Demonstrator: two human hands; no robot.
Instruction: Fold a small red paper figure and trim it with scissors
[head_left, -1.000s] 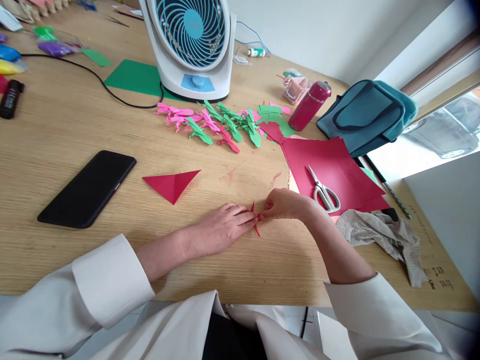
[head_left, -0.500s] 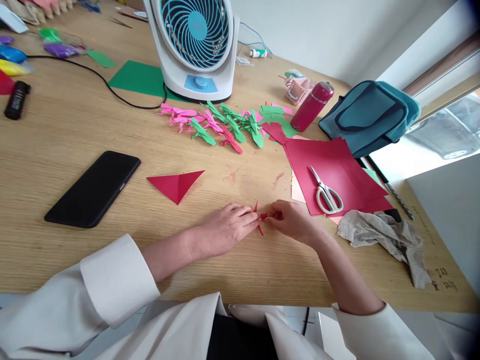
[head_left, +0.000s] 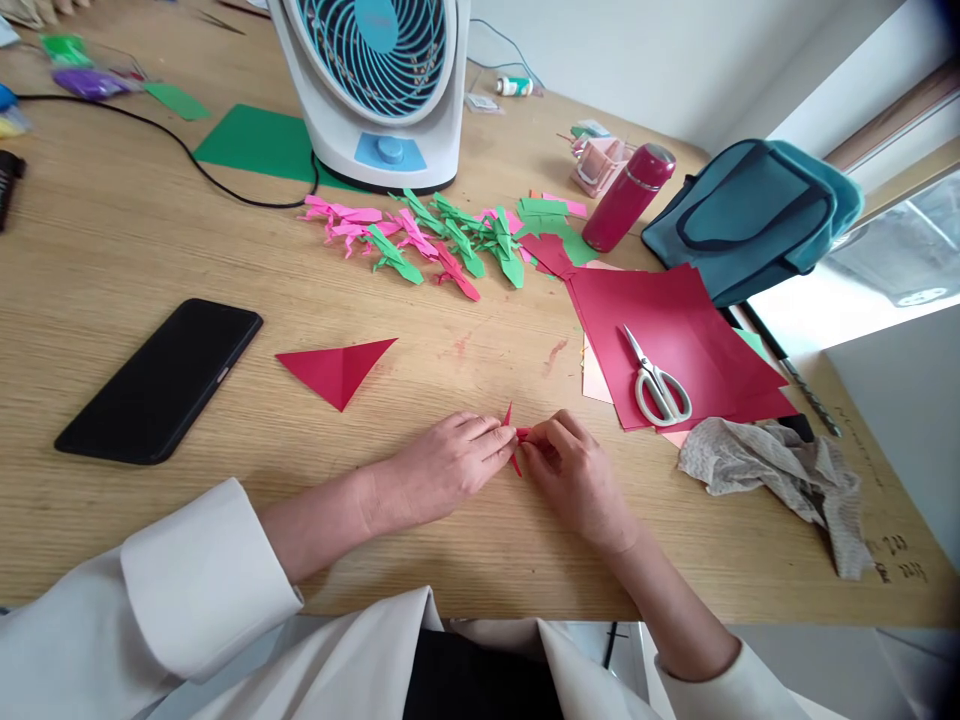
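Note:
A small folded red paper (head_left: 514, 462) lies between my hands near the table's front edge, its thin points sticking out above and below my fingertips. My left hand (head_left: 455, 462) presses on it with fingers together, covering most of the piece. From the right, my right hand (head_left: 574, 470) pinches its other end between thumb and curled fingers. Left of my hands rests a red paper triangle (head_left: 339, 372) with a crease down its middle. Farther back is a pile of folded pink, green and red paper figures (head_left: 427, 240).
White-handled scissors (head_left: 657, 385) lie on red paper sheets (head_left: 682, 310) at the right, near a crumpled cloth (head_left: 780, 470). A black phone (head_left: 161, 380) is at the left. Behind stand a fan (head_left: 375, 100), a red bottle (head_left: 628, 198) and a teal bag (head_left: 750, 220).
My right hand has turned, its wrist swinging lower and nearer to me while its fingers stay at the folded paper. My left hand keeps its hold. The view has shifted slightly.

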